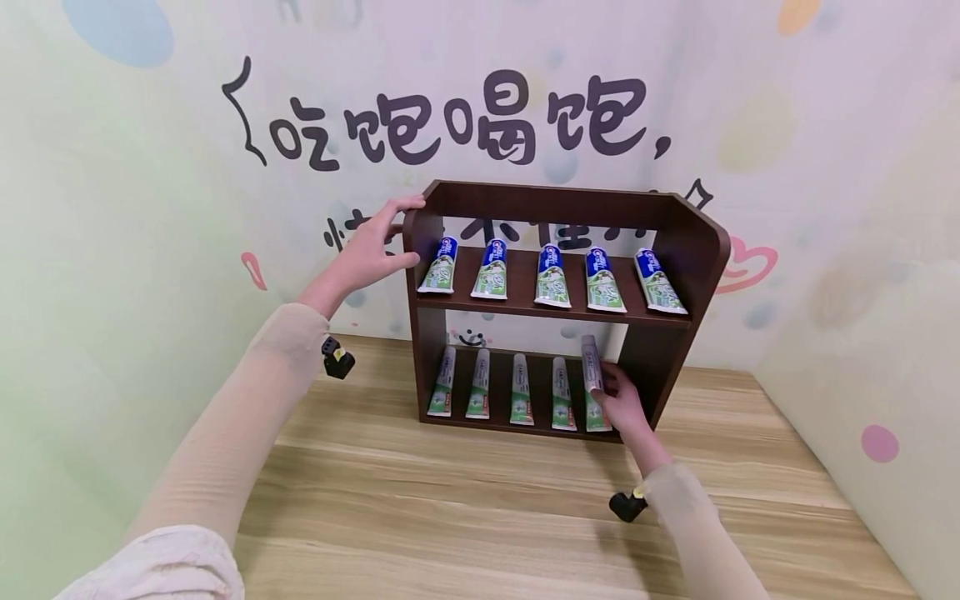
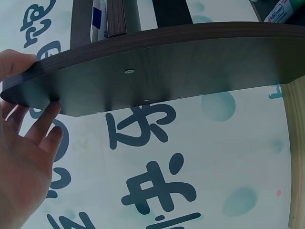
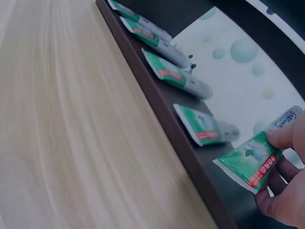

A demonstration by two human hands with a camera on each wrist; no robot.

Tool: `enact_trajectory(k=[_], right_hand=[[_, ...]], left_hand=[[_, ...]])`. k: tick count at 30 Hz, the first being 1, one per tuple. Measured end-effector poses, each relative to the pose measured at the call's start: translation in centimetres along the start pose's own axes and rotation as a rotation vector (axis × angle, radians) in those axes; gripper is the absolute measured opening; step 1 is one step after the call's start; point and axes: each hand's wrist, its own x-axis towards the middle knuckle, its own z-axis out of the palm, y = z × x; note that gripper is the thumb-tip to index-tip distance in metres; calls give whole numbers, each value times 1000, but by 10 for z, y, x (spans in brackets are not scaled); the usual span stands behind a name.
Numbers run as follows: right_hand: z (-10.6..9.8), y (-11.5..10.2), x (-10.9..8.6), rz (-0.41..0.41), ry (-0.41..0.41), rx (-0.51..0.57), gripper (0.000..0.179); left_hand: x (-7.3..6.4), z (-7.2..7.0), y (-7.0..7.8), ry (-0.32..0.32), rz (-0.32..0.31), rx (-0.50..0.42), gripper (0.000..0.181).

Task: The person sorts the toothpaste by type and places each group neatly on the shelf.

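A dark brown two-tier shelf (image 1: 555,312) stands on the table, holding tubes of toothpaste on both tiers. My left hand (image 1: 375,246) grips the upper front corner of its left side panel; the left wrist view shows the fingers (image 2: 44,125) against the panel's outer face. On the lower tier, at the far right, my right hand (image 1: 624,402) pinches a green and silver toothpaste tube (image 3: 255,160) between thumb and fingers. That tube is tilted, its printed face showing. Left of it, several like tubes (image 1: 522,390) lean in a row.
On the upper tier, several blue, white and green toothpaste tubes (image 1: 552,277) lean in a spaced row. The wood-grain table (image 1: 450,508) extends in front of the shelf. Behind it rises a pale wall (image 1: 480,50) with large dark lettering and coloured spots.
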Motion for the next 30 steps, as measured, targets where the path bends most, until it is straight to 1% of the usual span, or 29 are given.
enact_trajectory(k=[4, 8, 13, 17, 20, 23, 29, 30], right_hand=[[0, 6, -1, 45, -4, 40, 62], [-1, 9, -2, 72, -4, 22, 63], [-1, 13, -3, 51, 18, -72, 58], [-1, 15, -5, 24, 28, -147, 46], [-2, 16, -6, 17, 28, -167, 37], [-3, 16, -6, 21, 13, -167, 34], [-5, 20, -7, -3, -55, -206, 38], [-5, 20, -7, -6, -65, -217, 39]], left_hand=[[0, 0, 1, -1, -3, 0, 66], [0, -1, 0, 0, 7, -1, 66], [1, 0, -1, -2, 3, 0, 66], [1, -1, -1, -5, -1, 1, 66], [2, -1, 0, -4, 3, 4, 65], [1, -1, 1, -4, 7, 5, 65], [0, -1, 3, -13, -25, 6, 65], [2, -1, -3, -11, -23, 8, 66]])
